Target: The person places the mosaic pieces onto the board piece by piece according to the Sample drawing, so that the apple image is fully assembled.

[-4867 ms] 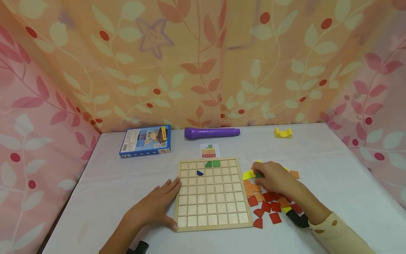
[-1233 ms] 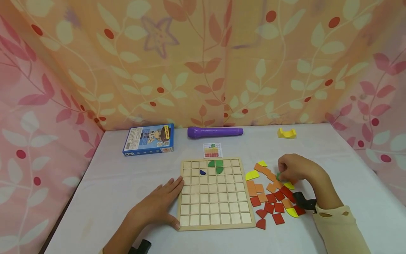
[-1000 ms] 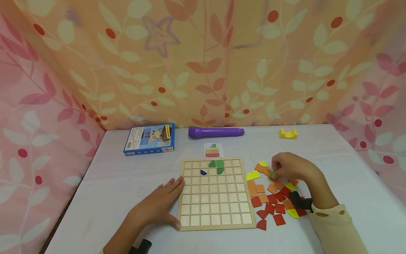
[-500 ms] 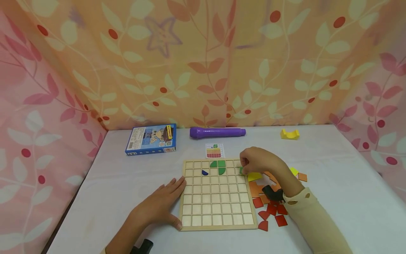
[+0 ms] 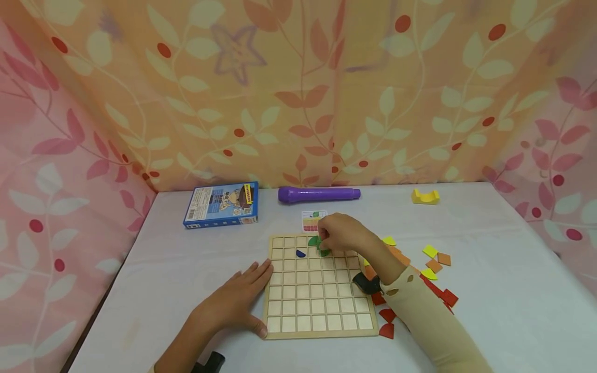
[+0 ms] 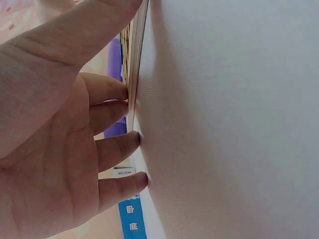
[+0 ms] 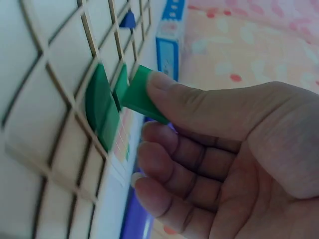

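Note:
A wooden grid board [image 5: 302, 278] lies on the white table. My left hand [image 5: 233, 298] rests with its fingers spread along the board's left edge; in the left wrist view the fingertips [image 6: 128, 92] touch its side. My right hand [image 5: 342, 233] is over the board's upper rows, pinching a green square tile [image 7: 137, 92] between thumb and fingers. That tile is tilted, close to the green tiles [image 7: 101, 102] set in the grid. A rounded green tile [image 5: 313, 241] shows in the top row, with a small dark blue piece [image 5: 300, 253] lower left of it.
A pattern card [image 5: 310, 221], partly behind the right hand, lies above the board. Behind are a blue box [image 5: 221, 204], a purple microphone-shaped thing [image 5: 319, 195] and a yellow block [image 5: 425, 197]. Right of the board, loose red tiles [image 5: 387, 330], orange and yellow ones lie partly under the right forearm.
A green tile has joined the others in the second row. The right hand has since picked another green tile from the pile and carried it left over the board. The left hand stays put.

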`<state>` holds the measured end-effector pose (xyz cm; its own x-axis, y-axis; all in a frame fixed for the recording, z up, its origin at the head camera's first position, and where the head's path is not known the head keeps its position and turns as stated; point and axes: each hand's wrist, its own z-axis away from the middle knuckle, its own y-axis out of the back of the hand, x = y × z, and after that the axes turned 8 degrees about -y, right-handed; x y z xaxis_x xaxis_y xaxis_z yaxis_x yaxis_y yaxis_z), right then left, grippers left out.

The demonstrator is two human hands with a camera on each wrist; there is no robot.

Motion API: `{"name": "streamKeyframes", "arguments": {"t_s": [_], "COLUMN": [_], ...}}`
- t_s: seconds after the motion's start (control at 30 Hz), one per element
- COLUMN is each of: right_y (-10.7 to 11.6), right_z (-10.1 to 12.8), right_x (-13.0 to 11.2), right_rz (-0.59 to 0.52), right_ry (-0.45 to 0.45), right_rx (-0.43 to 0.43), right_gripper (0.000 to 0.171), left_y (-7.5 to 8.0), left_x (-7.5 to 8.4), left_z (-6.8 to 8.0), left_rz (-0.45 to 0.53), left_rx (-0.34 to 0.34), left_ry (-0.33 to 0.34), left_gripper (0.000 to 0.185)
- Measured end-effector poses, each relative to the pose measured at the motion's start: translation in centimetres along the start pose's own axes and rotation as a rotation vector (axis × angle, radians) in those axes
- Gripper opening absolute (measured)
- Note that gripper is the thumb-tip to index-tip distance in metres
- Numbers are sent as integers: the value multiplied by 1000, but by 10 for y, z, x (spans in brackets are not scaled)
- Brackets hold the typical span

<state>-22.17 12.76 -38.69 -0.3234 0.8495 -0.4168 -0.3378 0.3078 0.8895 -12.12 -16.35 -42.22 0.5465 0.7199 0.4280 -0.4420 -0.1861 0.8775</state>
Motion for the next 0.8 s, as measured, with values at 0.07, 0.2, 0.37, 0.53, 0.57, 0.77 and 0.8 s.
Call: {"name": "streamKeyframes", "arguments": {"t_s": [0.07, 0.2, 0.37, 0.53, 0.57, 0.77, 0.8], "right_y": [-5, -13, -18, -21, -21, -27, -29], "right_z": [-5, -10, -12, -11, -10, -7, -6], "right_x": [-4, -10, -14, -15, -16, -18, -18], "right_rz": [10, 49, 82, 78, 75, 94, 103], "right_ry": [-4, 3, 4, -31, -29, 36, 48], "right_rx": [12, 43, 91, 78, 75, 80, 86], "right_gripper": [28, 28, 29, 29, 29, 29, 31], "left_y": [0, 0, 0, 1, 1, 0, 0], "left_x": [0, 0, 1, 1, 1, 1, 1], "left_z": [0, -1, -1, -1, 0, 1, 1], "left_rz": [-2, -14, -16, -20, -20, -8, -6], "left_rx": [1, -2, -1, 0, 0, 4, 4], "left_ry": [-5, -8, -8, -14, -12, -5, -5], "left_gripper": [134, 134, 134, 134, 134, 134, 134]}}
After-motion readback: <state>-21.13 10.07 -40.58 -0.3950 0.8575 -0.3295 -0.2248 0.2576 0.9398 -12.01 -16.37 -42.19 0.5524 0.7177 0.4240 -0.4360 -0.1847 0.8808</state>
